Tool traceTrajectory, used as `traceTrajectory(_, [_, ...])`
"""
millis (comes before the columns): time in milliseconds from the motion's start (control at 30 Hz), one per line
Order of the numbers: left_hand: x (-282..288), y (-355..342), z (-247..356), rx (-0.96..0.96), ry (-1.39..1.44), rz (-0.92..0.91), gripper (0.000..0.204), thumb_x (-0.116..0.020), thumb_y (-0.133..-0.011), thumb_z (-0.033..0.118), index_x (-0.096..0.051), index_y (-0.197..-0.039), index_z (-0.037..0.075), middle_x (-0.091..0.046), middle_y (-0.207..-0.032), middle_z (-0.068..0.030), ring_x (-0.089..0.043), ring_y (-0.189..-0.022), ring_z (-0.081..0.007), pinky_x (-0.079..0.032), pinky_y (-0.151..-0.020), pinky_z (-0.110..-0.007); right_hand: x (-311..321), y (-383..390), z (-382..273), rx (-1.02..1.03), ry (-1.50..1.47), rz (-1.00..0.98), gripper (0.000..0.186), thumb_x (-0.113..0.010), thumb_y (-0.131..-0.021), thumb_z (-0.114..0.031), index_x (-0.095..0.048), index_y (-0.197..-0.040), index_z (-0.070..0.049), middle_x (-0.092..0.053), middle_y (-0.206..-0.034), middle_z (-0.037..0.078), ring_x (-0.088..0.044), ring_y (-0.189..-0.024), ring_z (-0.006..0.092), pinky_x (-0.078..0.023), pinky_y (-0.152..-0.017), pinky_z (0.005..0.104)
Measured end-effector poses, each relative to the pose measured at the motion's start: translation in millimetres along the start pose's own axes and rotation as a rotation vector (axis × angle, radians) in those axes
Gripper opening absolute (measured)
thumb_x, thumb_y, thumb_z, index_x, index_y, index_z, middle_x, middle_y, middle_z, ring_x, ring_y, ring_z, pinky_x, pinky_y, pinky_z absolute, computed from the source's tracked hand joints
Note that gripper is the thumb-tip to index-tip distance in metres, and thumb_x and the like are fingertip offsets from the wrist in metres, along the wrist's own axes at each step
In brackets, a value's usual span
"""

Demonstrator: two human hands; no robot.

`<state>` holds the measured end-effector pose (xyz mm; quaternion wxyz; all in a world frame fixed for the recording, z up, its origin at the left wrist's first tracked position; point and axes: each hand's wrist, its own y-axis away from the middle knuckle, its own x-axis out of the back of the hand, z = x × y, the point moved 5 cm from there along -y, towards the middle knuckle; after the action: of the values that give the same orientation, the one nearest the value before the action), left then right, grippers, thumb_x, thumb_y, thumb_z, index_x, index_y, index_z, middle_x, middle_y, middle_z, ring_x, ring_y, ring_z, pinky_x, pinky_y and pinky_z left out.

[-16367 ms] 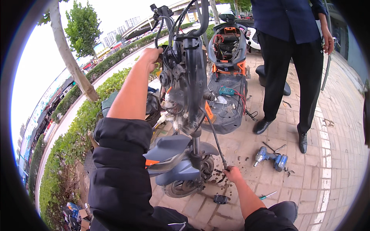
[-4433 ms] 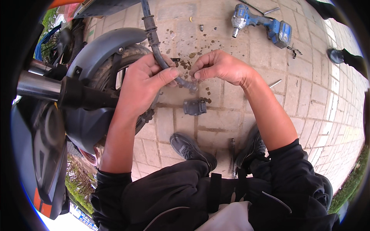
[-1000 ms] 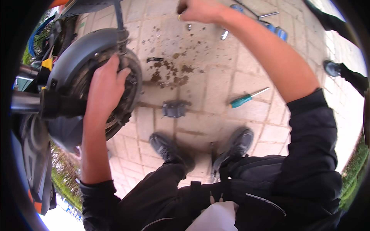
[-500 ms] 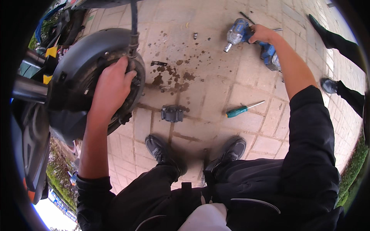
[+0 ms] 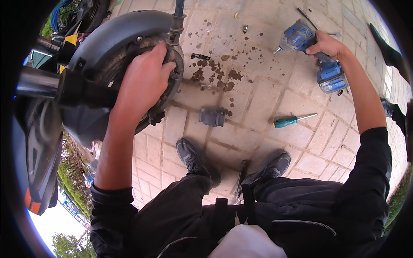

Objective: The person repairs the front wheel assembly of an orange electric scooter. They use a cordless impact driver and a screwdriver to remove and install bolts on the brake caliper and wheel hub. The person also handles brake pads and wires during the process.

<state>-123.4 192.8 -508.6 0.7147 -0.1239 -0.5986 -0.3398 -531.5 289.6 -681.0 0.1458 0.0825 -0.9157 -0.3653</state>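
Note:
My right hand (image 5: 327,46) grips the handle of a blue cordless impact driver (image 5: 297,35), its nose pointing left. My left hand (image 5: 144,77) has curled fingers at the dark front wheel (image 5: 174,90), just below the fitting on a black hose (image 5: 176,26); what they grip is hidden. The grey mudguard (image 5: 112,26) arches over that wheel, beside the fork tube (image 5: 38,81). On the paving below lie a black block-shaped part (image 5: 211,116) and, to its right, a green-handled screwdriver (image 5: 284,122).
Small metal parts (image 5: 245,29), a black bracket (image 5: 200,56) and wet spots are on the brick paving. A long tool (image 5: 241,176) lies between my shoes. Another person's dark shoes and trousers (image 5: 387,107) are at the far right. A hedge runs along the left.
My right hand has reached down to the impact driver and now lifts or tilts it by the handle. My left hand has left the hose's middle for the wheel below its fitting.

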Motion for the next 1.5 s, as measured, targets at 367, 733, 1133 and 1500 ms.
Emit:
traceTrajectory(367, [0, -1, -3, -0.006, 0.021, 0.004, 0.021, -0.06, -0.088, 0.012, -0.052, -0.095, -0.007, -0.06, -0.091, -0.0272, -0.055, -0.091, -0.0467, -0.044, -0.077, -0.044, -148, -49, -103, 0.266, -0.466, -0.445, 0.058, -0.06, -0.09, -0.051, -0.057, -0.114, 0.001, -0.068, -0.096, 0.012, -0.059, -0.065, 0.0096, -0.054, -0.056, 0.0255])
traceTrajectory(733, [0, 0, 1, -0.007, 0.06, -0.011, 0.018, -0.06, -0.088, 0.01, -0.053, -0.095, -0.006, -0.061, -0.092, -0.0258, -0.055, -0.089, -0.0458, -0.045, -0.076, -0.044, -191, -79, -114, 0.248, -0.47, -0.607, 0.062, -0.055, -0.091, -0.056, -0.06, -0.111, 0.002, -0.068, -0.093, 0.01, -0.059, -0.063, 0.0087, -0.053, -0.053, 0.0233])
traceTrajectory(1133, [1, 0, 2, -0.046, 0.081, 0.062, 0.015, -0.06, -0.085, 0.006, -0.05, -0.088, -0.004, -0.059, -0.081, -0.0265, -0.055, -0.084, -0.0465, -0.042, -0.071, -0.051, -199, -84, -106, 0.132, -0.527, -0.753, 0.061, -0.052, -0.092, -0.056, -0.059, -0.115, 0.001, -0.067, -0.097, 0.01, -0.057, -0.064, 0.0075, -0.052, -0.052, 0.0221])
traceTrajectory(1500, [-1, -1, 1, 0.009, 0.062, 0.037, 0.018, -0.061, -0.086, 0.011, -0.05, -0.089, -0.003, -0.059, -0.08, -0.0268, -0.056, -0.082, -0.0468, -0.043, -0.07, -0.053, -202, -77, -105, 0.156, -0.571, -0.766, 0.058, -0.049, -0.094, -0.055, -0.057, -0.118, -0.002, -0.066, -0.096, 0.009, -0.057, -0.066, 0.0066, -0.052, -0.052, 0.0224])
